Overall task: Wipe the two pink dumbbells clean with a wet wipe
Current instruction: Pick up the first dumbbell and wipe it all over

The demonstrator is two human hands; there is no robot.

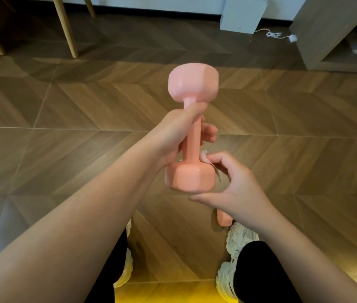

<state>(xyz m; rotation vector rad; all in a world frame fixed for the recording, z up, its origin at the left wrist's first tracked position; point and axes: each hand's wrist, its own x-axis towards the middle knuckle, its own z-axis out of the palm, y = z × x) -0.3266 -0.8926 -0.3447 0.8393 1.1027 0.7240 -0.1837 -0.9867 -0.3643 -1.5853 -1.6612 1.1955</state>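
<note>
Dumbbell (191,136), pink: held above the floor (64,149), roughly upright in the head view, with one head far from the camera and one near. Its handle is gripped by the left hand (177,132), whose fingers are wrapped fully round it just below the far head.

Wet wipe (206,159): a small white bunched piece, pinched in the curled fingertips of the right hand (236,184) and pressed against the dumbbell where the handle meets the near head. Most of the wipe is hidden by the fingers. The right thumb is stretched out beneath the near head.

Second dumbbell (223,219), pink: laid on the floor just beside the white sneakers (240,237). Only one end is seen, and the rest is covered by the right wrist.

Footwear: the sneakers are worn with black trousers (258,270) and set apart on the herringbone wood floor.

Background: pale wooden chair legs (66,27) are seen at upper left. A white box (243,14) is placed against the wall, with a white cable (274,35) coiled on the floor beside it.
</note>
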